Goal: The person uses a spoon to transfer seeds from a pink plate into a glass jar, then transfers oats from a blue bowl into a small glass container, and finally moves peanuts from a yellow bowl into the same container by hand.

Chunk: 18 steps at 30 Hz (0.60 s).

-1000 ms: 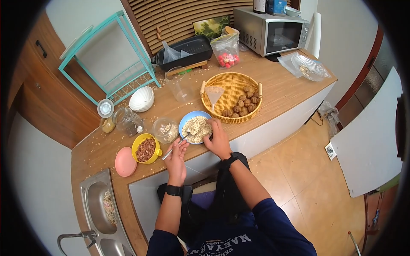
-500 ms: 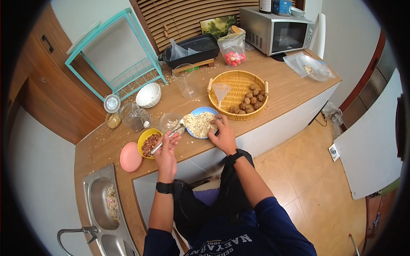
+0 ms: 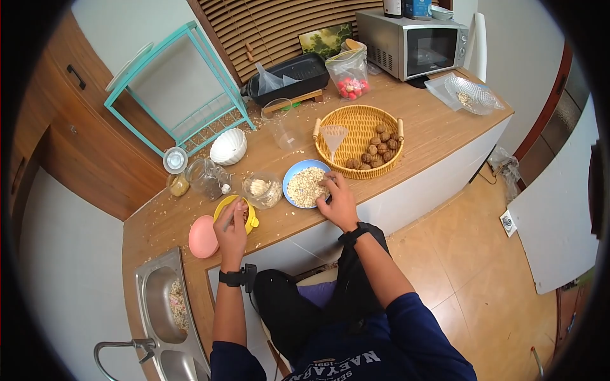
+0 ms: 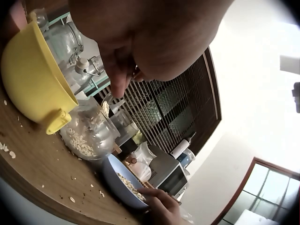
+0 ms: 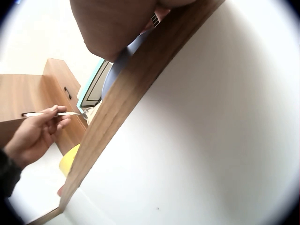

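Metal glints above the yellow bowl (image 3: 236, 211) in the head view, where the left hand (image 3: 231, 233) pinches a spoon (image 3: 229, 220). Its long axis runs from the fingers up and away toward the back of the counter (image 3: 419, 127), the far end over the bowl. The right hand (image 3: 338, 202) rests at the near rim of the blue bowl (image 3: 306, 183) of oats, fingers curled against its edge. A glass jar (image 3: 263, 190) stands between the two bowls, and a pink lid (image 3: 203, 236) lies just left of the yellow one.

From the left wrist, the hand fills the top of the frame and the spoon cannot be made out. This view does show the yellow bowl's (image 4: 33, 84) side handle, oats in the jar (image 4: 89, 131), and the right hand's fingertips (image 4: 157, 199) on the blue bowl's (image 4: 119, 183) rim.

From the right wrist, under the counter's edge (image 5: 131, 93), the spoon (image 5: 56, 114) shows plainly: a thin handle lying nearly level, held between thumb and fingers of the left hand (image 5: 33, 133), sticking out on both sides of the grip. Whether the right hand holds the bowl cannot be told here.
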### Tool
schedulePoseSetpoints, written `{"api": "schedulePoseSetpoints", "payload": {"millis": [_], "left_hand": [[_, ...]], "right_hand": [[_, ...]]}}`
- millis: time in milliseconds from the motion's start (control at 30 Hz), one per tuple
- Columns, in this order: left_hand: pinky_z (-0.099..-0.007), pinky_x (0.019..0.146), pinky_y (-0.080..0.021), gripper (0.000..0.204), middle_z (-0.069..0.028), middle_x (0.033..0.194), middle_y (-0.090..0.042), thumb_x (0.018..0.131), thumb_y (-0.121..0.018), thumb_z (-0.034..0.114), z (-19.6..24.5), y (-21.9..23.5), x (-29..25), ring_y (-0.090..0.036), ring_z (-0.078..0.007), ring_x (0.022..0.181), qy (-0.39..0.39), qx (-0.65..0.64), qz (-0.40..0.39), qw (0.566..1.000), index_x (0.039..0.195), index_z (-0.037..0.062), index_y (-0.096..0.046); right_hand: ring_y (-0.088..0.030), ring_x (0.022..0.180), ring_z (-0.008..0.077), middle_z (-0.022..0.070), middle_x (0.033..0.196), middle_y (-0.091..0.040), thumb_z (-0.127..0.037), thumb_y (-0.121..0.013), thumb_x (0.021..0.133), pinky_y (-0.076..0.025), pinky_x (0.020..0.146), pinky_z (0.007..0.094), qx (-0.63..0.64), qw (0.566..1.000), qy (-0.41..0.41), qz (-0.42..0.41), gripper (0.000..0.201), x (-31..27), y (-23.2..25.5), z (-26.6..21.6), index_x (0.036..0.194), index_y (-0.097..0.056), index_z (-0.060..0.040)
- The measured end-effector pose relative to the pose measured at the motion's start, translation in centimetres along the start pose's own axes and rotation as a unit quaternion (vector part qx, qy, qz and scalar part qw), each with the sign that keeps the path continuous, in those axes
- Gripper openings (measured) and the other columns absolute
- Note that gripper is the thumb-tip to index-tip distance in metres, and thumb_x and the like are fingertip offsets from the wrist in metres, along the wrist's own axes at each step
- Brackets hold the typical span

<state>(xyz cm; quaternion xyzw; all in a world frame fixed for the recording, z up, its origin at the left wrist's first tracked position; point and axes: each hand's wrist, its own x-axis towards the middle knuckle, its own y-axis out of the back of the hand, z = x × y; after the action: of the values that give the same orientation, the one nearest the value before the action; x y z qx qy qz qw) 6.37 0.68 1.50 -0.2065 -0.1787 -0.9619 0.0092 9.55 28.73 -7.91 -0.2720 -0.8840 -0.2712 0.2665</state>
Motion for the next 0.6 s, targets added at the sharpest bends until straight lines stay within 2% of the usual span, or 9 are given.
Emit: {"api": "schedulePoseSetpoints", "payload": {"millis": [67, 100, 200, 267, 400, 467, 500, 567, 600], "left_hand": [[-0.0308, 0.088, -0.056, 0.028, -0.0162, 0.109, -0.074, 0.107, -0.06, 0.013, 0.8, -0.1, -0.5, -0.072, -0.0205, 0.103, -0.074, 0.075, -0.011, 0.994, 0.123, -0.0078, -0.071], [-0.0308, 0.088, -0.056, 0.028, -0.0162, 0.109, -0.074, 0.107, -0.06, 0.013, 1.1, -0.3, -0.8, -0.072, -0.0205, 0.103, -0.073, 0.076, -0.012, 0.994, 0.123, -0.0078, -0.071], [-0.0319, 0.089, -0.056, 0.027, -0.0162, 0.109, -0.074, 0.107, -0.06, 0.011, 1.9, -1.4, -1.7, -0.072, -0.022, 0.101, -0.09, 0.051, 0.0, 0.995, 0.123, -0.0075, -0.07], [-0.0322, 0.089, -0.055, 0.025, -0.0169, 0.11, -0.074, 0.106, -0.06, 0.008, 2.3, -2.2, -2.7, -0.072, -0.023, 0.101, -0.17, 0.074, -0.023, 0.982, 0.123, -0.008, -0.07], [-0.0327, 0.092, -0.055, 0.024, -0.0167, 0.109, -0.074, 0.105, -0.06, 0.004, 2.9, -5.6, -4.2, -0.072, -0.0238, 0.103, -0.16, 0.027, -0.071, 0.984, 0.123, -0.0077, -0.07], [-0.033, 0.094, -0.055, 0.024, -0.0166, 0.11, -0.074, 0.105, -0.06, 0.003, 1.9, -7.2, -4.2, -0.073, -0.024, 0.107, -0.124, 0.026, -0.094, 0.987, 0.124, -0.008, -0.07], [-0.033, 0.094, -0.055, 0.024, -0.0166, 0.11, -0.074, 0.105, -0.06, 0.003, 1.3, -7.8, -4.2, -0.073, -0.024, 0.107, -0.126, 0.023, -0.095, 0.987, 0.124, -0.008, -0.07], [-0.0328, 0.094, -0.056, 0.026, -0.0163, 0.11, -0.074, 0.107, -0.057, 0.005, 0.1, -9.1, -4.5, -0.073, -0.0235, 0.107, -0.042, -0.079, -0.033, 0.995, 0.125, -0.0097, -0.069], [-0.0328, 0.094, -0.056, 0.026, -0.0163, 0.11, -0.074, 0.107, -0.057, 0.005, -0.6, -9.6, -4.4, -0.073, -0.0235, 0.107, -0.041, -0.081, -0.035, 0.995, 0.125, -0.0097, -0.069]], "right_hand": [[-0.065, 0.105, 0.0386, 0.0171, 0.126, -0.061, -0.01, -0.066, 0.078, -0.055, 0.086, 0.0456, 0.0, 1.0, 0.003, 0.004, 0.032, 0.1, 0.1, -0.2, 0.109, -0.068, -0.0012], [-0.063, 0.111, 0.04, 0.0177, 0.126, -0.061, -0.008, -0.065, 0.076, -0.054, 0.09, 0.0464, -0.001, 1.0, 0.007, 0.007, 0.034, 0.1, 0.2, -0.3, 0.109, -0.067, -0.001], [-0.063, 0.109, 0.0398, 0.0175, 0.125, -0.061, -0.006, -0.064, 0.076, -0.054, 0.091, 0.0464, 0.006, 1.0, 0.005, 0.004, 0.034, 0.0, 0.0, -0.1, 0.11, -0.066, -0.0014], [-0.063, 0.109, 0.0398, 0.0173, 0.125, -0.061, -0.005, -0.064, 0.076, -0.054, 0.091, 0.0465, -0.001, 1.0, 0.015, 0.011, 0.033, 0.0, -0.1, 0.0, 0.109, -0.066, -0.0017], [-0.062, 0.108, 0.0393, 0.0166, 0.126, -0.06, -0.004, -0.063, 0.075, -0.054, 0.09, 0.0462, -0.01, 0.999, 0.034, 0.015, 0.033, 0.0, 0.2, -0.5, 0.108, -0.065, -0.0021], [-0.062, 0.108, 0.0393, 0.0165, 0.126, -0.06, -0.003, -0.063, 0.075, -0.054, 0.09, 0.0459, -0.007, 0.999, 0.032, 0.009, 0.032, -0.2, 0.0, -0.3, 0.107, -0.065, -0.0021], [-0.063, 0.108, 0.0392, 0.0163, 0.126, -0.06, -0.003, -0.063, 0.075, -0.054, 0.09, 0.0457, -0.005, 1.0, 0.03, 0.007, 0.032, -0.1, 0.1, -0.2, 0.107, -0.065, -0.0021], [-0.063, 0.108, 0.0391, 0.0161, 0.126, -0.06, -0.003, -0.063, 0.075, -0.054, 0.09, 0.0455, -0.004, 1.0, 0.03, 0.006, 0.032, -0.1, 0.3, -0.3, 0.107, -0.066, -0.0022], [-0.063, 0.108, 0.0391, 0.0159, 0.126, -0.06, -0.003, -0.063, 0.075, -0.054, 0.09, 0.0453, 0.002, 1.0, 0.029, 0.001, 0.032, -0.1, 0.3, -0.3, 0.106, -0.066, -0.0023]]}}
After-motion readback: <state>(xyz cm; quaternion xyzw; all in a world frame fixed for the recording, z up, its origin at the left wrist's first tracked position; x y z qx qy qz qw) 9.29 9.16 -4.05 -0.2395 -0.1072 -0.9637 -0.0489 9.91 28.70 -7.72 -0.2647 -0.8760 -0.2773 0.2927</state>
